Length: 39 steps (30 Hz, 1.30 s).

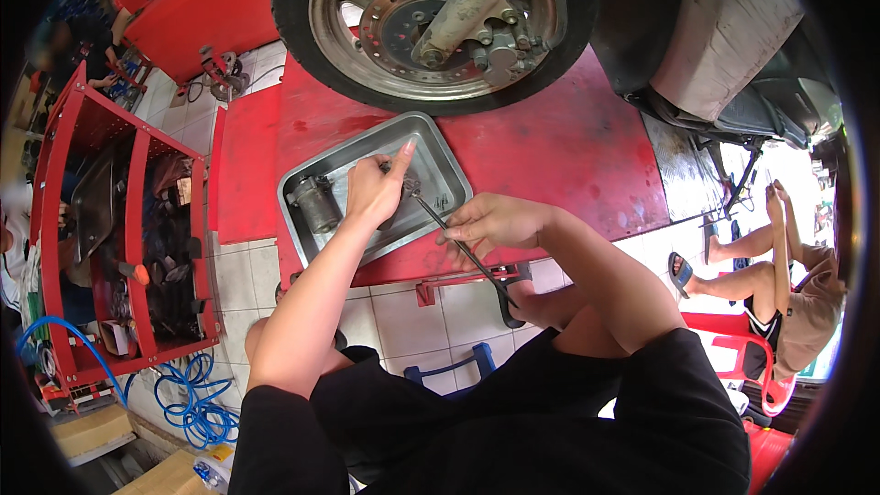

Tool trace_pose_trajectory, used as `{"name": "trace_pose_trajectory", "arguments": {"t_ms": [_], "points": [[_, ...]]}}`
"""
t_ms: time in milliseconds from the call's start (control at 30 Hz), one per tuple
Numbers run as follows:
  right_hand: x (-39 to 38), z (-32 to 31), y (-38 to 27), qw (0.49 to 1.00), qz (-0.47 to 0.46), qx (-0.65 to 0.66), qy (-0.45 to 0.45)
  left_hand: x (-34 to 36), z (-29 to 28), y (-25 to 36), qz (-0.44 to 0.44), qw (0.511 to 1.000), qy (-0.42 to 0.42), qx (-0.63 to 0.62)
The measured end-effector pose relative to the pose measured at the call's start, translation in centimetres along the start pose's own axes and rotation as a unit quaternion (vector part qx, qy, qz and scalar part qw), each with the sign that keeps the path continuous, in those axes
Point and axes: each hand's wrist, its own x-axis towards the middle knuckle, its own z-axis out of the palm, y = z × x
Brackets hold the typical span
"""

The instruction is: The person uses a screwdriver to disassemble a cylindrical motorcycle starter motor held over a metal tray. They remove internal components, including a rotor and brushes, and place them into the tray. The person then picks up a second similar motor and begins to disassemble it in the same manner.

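Over a steel tray (451, 158) my left hand (372, 192) is closed around a small grey metal part (411, 186), its thumb pointing up and away. My right hand (500, 220) grips a long, thin, dark rod-like tool (474, 259). The tool slants down toward me, and its far tip meets the part in my left hand. Left of that hand, a metal cylinder like a small motor (314, 203) lies in the tray. Several small dark pieces (442, 203) sit at the tray's right side. My fingers hide much of the held part.
The tray rests on a red lift platform (568, 174) under a motorcycle's front wheel (302, 27). At left stands a red tool cart (137, 220), with a coiled blue hose (197, 403) below it. A person (807, 293) sits at right by a red chair (724, 344). A blue stool (454, 365) is underneath me.
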Motion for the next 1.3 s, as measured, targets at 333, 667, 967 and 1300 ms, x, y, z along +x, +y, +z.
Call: {"name": "trace_pose_trajectory", "arguments": {"t_ms": [333, 667, 967, 1300], "points": [[-0.3, -1.9, 1.0, 0.98, -0.018, -0.158, 0.117, 0.3, 1.8, 0.7, 0.03, 0.999, -0.007, 0.018], [-0.6, -2.3, 1.7, 0.999, -0.005, 0.021, 0.032, 0.8, 2.8, 0.5, 0.035, 0.999, -0.008, 0.039], [-0.6, -1.9, 1.8, 0.972, -0.041, -0.119, 0.198, 1.0, 3.3, 0.8, 0.017, 0.998, -0.027, 0.047], [-1.3, -0.9, 0.8, 0.929, -0.033, -0.244, 0.278, 1.5, 3.5, -0.1, 0.012, 0.998, -0.01, 0.06]]}}
